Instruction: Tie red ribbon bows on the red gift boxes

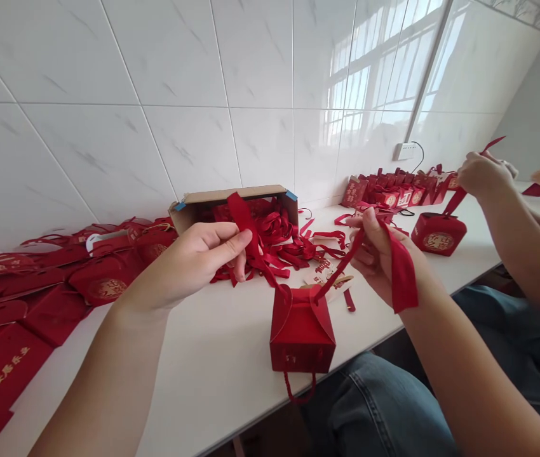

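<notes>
A small red gift box [302, 327] stands near the table's front edge, with a twisted cord handle [300, 398] hanging over its near side. A red ribbon [346, 261] runs through the box's top, and its two ends rise apart in a V. My left hand [213, 251] pinches one end between thumb and fingers, up and left of the box. The other end is gripped by my right hand [372, 251], up and right of it, and its loose tail drapes over my wrist.
Behind my hands, a cardboard box [234, 193] lies on its side, spilling red ribbons [293, 251]. Finished-looking red boxes [103, 279] crowd the left. Others [394, 190] line the wall at right. A co-worker's hands [484, 171] hold ribbon above another red box [439, 233].
</notes>
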A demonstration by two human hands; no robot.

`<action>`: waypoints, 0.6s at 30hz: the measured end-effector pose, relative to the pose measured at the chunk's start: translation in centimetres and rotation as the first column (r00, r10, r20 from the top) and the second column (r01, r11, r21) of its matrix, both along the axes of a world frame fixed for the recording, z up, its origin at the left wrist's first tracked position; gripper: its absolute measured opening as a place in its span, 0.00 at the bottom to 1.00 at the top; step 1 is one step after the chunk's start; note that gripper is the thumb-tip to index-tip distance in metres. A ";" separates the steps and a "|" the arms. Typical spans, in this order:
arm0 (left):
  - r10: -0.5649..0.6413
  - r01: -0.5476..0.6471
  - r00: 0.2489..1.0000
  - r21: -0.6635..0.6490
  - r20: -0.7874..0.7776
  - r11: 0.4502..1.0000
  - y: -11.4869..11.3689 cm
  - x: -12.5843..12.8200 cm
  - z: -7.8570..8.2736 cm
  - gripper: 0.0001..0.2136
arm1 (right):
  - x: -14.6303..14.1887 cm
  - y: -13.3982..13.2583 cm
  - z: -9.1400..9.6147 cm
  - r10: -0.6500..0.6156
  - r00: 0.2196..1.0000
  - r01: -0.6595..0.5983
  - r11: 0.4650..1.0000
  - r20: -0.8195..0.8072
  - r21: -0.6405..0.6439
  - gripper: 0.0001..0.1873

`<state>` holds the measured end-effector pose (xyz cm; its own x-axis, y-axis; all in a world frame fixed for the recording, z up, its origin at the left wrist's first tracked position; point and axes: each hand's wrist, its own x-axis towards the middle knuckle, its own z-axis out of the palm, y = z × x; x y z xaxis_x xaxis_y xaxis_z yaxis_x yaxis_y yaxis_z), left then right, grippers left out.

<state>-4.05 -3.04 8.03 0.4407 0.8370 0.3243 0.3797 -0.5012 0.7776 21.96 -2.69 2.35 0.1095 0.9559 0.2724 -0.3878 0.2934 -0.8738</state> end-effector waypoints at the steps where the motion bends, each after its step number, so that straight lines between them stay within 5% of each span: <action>1: -0.002 0.002 1.000 0.009 -0.012 1.000 0.0 -0.1 0.0 0.19 | -0.1 0.3 0.4 0.013 1.000 -0.013 1.000 -0.028 -0.003 0.16; 6: 0.020 -0.017 0.997 0.036 -0.080 0.999 -0.5 -0.3 0.3 0.20 | -0.8 0.4 1.8 -0.002 0.964 0.000 1.000 -0.266 -0.005 0.08; 11: 0.051 -0.051 0.991 0.006 -0.128 0.999 -1.1 0.1 0.5 0.19 | -1.1 -0.4 1.9 0.081 0.835 -0.115 0.993 -0.545 -0.029 0.08; 18: 0.066 -0.066 0.995 0.013 -0.076 0.998 -0.8 0.4 0.0 0.19 | -1.1 -0.9 1.7 0.075 0.870 -0.049 0.997 -0.488 0.067 0.07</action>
